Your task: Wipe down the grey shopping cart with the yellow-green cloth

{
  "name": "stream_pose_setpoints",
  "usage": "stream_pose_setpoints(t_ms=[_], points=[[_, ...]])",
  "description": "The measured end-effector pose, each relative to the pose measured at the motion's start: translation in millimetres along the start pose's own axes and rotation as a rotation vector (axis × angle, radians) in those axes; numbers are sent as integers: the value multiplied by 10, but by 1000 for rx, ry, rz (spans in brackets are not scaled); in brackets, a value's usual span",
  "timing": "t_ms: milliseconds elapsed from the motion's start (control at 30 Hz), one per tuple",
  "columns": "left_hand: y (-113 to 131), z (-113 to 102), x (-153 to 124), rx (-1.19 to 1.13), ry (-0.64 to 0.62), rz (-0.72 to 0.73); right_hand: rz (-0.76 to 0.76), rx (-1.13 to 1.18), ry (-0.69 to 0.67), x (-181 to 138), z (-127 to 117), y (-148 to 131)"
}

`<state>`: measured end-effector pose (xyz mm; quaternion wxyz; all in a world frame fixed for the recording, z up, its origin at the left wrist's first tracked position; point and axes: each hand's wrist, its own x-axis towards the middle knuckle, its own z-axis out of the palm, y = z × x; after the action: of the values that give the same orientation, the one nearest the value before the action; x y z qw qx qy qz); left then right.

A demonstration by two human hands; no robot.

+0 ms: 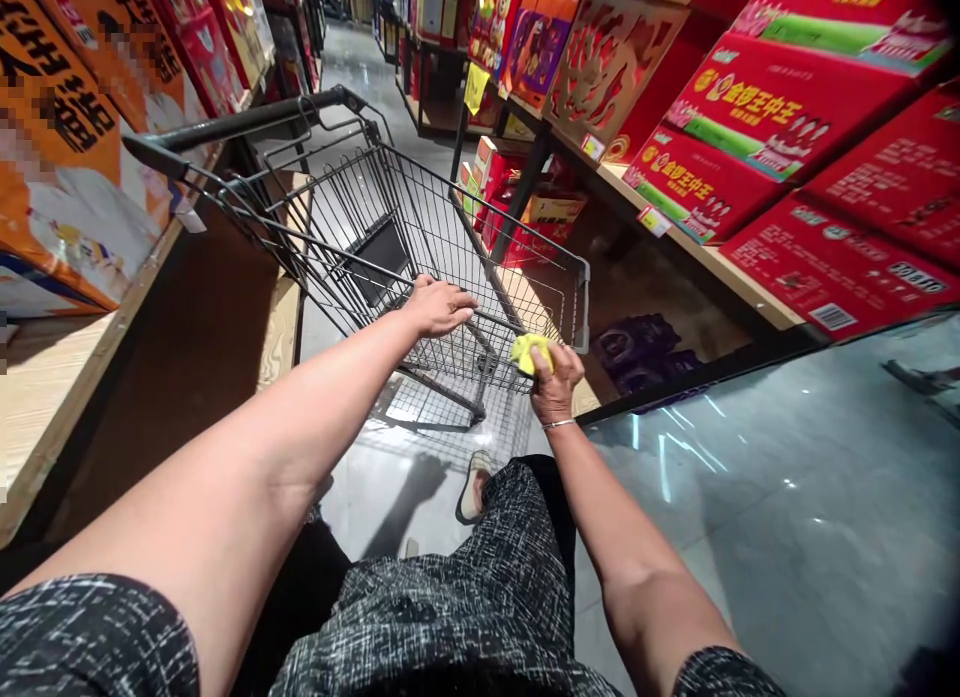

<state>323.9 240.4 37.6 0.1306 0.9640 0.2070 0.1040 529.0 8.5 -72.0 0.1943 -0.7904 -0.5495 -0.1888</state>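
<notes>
A black wire shopping cart (420, 192) stands in front of me, tilted across the view, with its handle at the upper left. My left hand (444, 306) is on the near top rail of the basket, its fingers bent over the bar. In my right hand (556, 379) is a crumpled yellow-green cloth (531, 354), pinched between thumb and fingers against the same rail, close to the basket's corner. Part of the rail is hidden behind the cloth and both hands. No goods show through the basket's wires.
Wooden shelves line both sides: orange boxes (90, 157) at left, red boxes (739, 107) stacked at right. Purple packs (637, 347) sit low under the right shelf (739, 282). Shiny grey floor (750, 477) runs between them, and my shoe (474, 485) is behind the cart.
</notes>
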Motion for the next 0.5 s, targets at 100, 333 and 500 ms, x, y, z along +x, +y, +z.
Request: stream_pose_setpoints(t_ms=[100,333,500], points=[[-151,7,7,-5,24,0,-97,-24,-103,-174,197,-52],[-307,-18,58,-42,100,-105,-226,-80,-314,-257,351,-151],[-418,-53,80,-41,96,-111,-355,-69,-510,-348,469,-196]])
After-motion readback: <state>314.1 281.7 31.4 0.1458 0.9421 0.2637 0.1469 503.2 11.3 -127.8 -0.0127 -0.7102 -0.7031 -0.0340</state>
